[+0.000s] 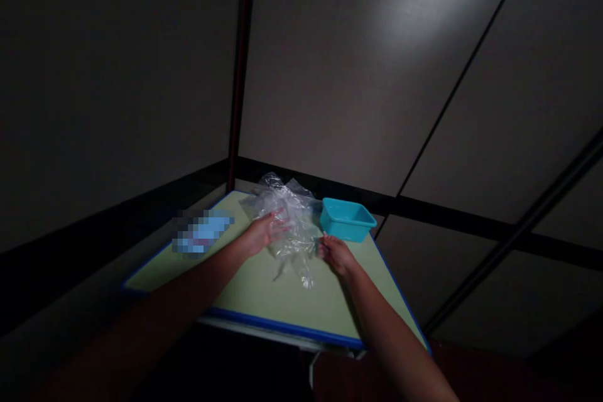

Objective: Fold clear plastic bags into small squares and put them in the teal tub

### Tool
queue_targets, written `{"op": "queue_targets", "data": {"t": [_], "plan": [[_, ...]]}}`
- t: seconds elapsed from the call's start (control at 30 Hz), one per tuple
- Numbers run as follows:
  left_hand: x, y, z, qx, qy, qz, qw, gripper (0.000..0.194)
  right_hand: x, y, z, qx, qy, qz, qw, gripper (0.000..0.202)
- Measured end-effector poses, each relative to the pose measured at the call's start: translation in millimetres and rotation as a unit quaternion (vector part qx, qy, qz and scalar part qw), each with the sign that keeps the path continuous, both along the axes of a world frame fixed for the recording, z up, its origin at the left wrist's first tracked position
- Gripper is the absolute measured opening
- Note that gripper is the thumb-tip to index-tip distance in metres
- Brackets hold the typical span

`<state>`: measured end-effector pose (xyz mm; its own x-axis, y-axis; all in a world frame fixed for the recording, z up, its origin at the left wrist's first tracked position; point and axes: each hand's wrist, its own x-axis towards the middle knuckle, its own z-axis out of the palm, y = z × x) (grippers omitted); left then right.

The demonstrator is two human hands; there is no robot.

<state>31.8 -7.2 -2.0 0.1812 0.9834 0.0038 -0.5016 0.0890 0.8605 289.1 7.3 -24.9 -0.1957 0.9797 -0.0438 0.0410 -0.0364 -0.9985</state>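
Note:
A crumpled heap of clear plastic bags [294, 217] is spread between my two hands above the table. My left hand [261, 233] holds the plastic from the left side, and its fingertips show faintly through the film. On the right, my right hand [335, 252] has its fingers closed in a pinch on the plastic's edge. A loose corner of the film hangs toward the table's front. Just beyond my right hand stands a turquoise plastic basin [347, 221]. How many bags are in the heap I cannot tell.
The small pale-green table [264, 292] has a blue edge and stands in a corner against panelled walls [325, 94]. At its left side lies a light-blue item [202, 233], blurred out by pixels. The surroundings are dim.

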Motion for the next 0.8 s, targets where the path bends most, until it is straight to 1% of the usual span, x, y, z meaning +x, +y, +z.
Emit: {"op": "queue_targets", "data": {"t": [0.1, 0.23, 0.37, 0.43, 0.53, 0.63, 0.7, 0.8], "plan": [[7.8, -4.9, 10.8, 0.015, 0.008, -0.015, 1.000, 0.045, -1.4, 2.1, -6.0, 0.010, 0.014, 0.006, 1.000, 0.035], [16.0, -10.4, 26.1, 0.036, 0.035, -0.031, 0.998, 0.043, -4.4, 9.3, -5.9, 0.038, 0.024, 0.003, 0.999, 0.034], [27.1, -14.4, 33.9, 0.040, 0.072, -0.040, 0.996, 0.040, -5.4, 7.3, -4.1, 0.071, 0.042, 0.012, 0.997, 0.034], [36.5, -15.3, 34.0, 0.038, 0.090, -0.046, 0.994, 0.036, -5.9, 4.0, -3.1, 0.085, 0.052, 0.020, 0.995, 0.033], [54.3, -16.1, 30.4, 0.032, 0.111, -0.057, 0.992, 0.029, -6.4, 0.7, -1.7, 0.097, 0.059, 0.030, 0.993, 0.033], [69.8, -18.2, 24.7, 0.023, 0.121, -0.056, 0.991, 0.033, -5.5, 1.0, -1.2, 0.102, 0.057, 0.032, 0.993, 0.034], [75.0, -20.6, 21.0, 0.017, 0.119, -0.044, 0.992, 0.038, -4.3, 2.4, -1.4, 0.100, 0.055, 0.022, 0.993, 0.034], [73.2, -25.5, 15.9, 0.010, 0.113, -0.014, 0.993, 0.038, -3.5, 4.2, -2.2, 0.092, 0.056, -0.001, 0.994, 0.035]]}}
